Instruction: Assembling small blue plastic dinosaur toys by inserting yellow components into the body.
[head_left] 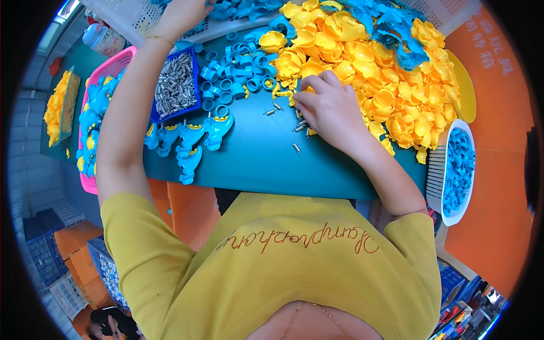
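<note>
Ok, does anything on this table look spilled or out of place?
A few small metal screws lie loose on the green table beside the right hand, outside the blue tray of screws. The yellow parts sit in a loose heap spreading over the tabletop. Nothing looks broken.

Left hand (180, 16) is cut off by the top edge; its fingers and grasp cannot be determined. Right hand (328, 107) fingertips are curled under beside the yellow parts (362, 56); anything held is hidden.
</note>
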Available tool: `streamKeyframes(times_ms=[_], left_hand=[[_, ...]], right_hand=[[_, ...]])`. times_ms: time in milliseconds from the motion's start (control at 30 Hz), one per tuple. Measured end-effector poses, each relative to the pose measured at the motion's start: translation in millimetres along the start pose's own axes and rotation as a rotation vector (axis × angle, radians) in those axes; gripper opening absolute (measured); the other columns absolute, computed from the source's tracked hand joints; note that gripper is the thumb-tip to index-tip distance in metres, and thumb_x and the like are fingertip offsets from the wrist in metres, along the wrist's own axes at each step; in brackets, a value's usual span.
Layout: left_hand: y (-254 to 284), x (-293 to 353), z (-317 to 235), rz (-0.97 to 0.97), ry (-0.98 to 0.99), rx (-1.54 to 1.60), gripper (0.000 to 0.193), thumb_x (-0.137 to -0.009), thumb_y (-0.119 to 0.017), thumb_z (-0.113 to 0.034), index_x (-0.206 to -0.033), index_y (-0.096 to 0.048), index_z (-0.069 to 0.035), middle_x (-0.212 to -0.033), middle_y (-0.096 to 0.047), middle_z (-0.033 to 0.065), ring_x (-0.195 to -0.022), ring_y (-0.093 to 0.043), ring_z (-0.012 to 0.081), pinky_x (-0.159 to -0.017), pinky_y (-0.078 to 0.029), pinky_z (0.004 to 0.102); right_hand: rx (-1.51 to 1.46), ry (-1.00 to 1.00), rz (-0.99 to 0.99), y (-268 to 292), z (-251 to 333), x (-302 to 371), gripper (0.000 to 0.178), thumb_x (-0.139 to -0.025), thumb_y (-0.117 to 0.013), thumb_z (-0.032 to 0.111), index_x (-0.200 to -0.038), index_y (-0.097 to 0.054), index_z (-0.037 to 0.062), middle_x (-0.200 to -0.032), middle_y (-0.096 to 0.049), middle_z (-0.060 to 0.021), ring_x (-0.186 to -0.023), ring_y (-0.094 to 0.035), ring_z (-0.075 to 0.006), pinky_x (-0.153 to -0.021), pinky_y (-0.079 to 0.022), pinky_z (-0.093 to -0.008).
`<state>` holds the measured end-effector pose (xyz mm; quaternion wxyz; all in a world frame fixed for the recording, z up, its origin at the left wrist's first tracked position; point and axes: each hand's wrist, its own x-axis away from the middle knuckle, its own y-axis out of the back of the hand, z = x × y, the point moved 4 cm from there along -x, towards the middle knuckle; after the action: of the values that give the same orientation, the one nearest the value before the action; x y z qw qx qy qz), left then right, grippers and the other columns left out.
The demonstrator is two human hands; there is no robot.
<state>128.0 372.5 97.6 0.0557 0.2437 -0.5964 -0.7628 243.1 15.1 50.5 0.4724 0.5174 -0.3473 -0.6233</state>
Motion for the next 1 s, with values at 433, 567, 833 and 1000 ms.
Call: streamKeyframes(times_ms=[433, 567, 833, 1000], left_hand=[[105, 225, -215, -0.096, -0.085, 0.73, 0.021, -0.082, -0.083, -0.009, -0.099, -0.07, -0.008, -0.1, -0.07, 0.0131, -0.102, -0.072, 0.0303, -0.093, -0.059, 0.0414], [56, 274, -259, -0.17, -0.099, 0.691, 0.026, -0.081, -0.083, -0.009, -0.104, -0.07, -0.007, -0.102, -0.07, 0.0105, -0.104, -0.071, 0.0285, -0.096, -0.06, 0.0436], [50, 286, -264, -0.169, 0.02, 0.802, 0.037, -0.079, -0.085, -0.008, -0.114, -0.072, -0.008, -0.114, -0.073, 0.0084, -0.113, -0.07, 0.0281, -0.102, -0.059, 0.046], [42, 295, -266, -0.136, -0.064, 0.761, 0.035, -0.084, -0.082, -0.013, -0.116, -0.07, -0.006, -0.122, -0.071, 0.0089, -0.12, -0.065, 0.0291, -0.104, -0.056, 0.0476]], right_hand=[[-0.469, -0.144, -0.047, 18, 0, -4, 0.026, -0.088, -0.081, 0.012, -0.113, -0.075, 0.0095, -0.102, -0.071, -0.003, -0.095, -0.064, -0.0208, -0.077, -0.05, -0.0317], [-0.84, -0.114, 0.045, 8, 16, 21, 0.028, -0.091, -0.081, 0.01, -0.119, -0.078, 0.0085, -0.104, -0.073, -0.0035, -0.089, -0.066, -0.0093, -0.066, -0.049, -0.0217], [-0.983, -0.339, 0.136, -17, 46, 64, 0.017, -0.089, -0.084, 0.002, -0.105, -0.081, 0.0021, -0.103, -0.071, -0.0031, -0.081, -0.062, -0.0073, -0.077, -0.05, -0.0207], [-1.327, -0.61, 0.187, -31, 48, 77, 0.015, -0.092, -0.082, 0.003, -0.106, -0.076, 0.0, -0.102, -0.072, -0.004, -0.087, -0.066, -0.0077, -0.079, -0.053, -0.0217]])
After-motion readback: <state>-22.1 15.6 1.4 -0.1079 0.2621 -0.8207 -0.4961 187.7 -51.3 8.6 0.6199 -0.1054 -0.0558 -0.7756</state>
